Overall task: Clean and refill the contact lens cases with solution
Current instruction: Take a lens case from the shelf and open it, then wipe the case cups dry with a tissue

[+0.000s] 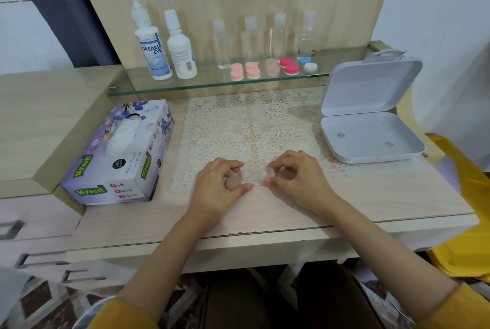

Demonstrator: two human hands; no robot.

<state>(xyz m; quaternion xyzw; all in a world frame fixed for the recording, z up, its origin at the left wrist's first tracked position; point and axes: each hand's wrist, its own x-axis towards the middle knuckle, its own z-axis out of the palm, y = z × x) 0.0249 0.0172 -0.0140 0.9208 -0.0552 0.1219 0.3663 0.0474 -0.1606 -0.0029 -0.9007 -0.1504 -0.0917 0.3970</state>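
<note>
A clear contact lens case lies on the near edge of the lace mat. My left hand pinches its left end between thumb and fingers, and a dusky pink cap sits under that palm. My right hand pinches the case's right end. On the glass shelf stand two white solution bottles, and several lens cases in pink, magenta and blue and white.
Several small clear travel bottles stand at the back of the shelf. A purple tissue box lies left of the mat. An open white plastic box sits at the right. Drawers with handles are at lower left.
</note>
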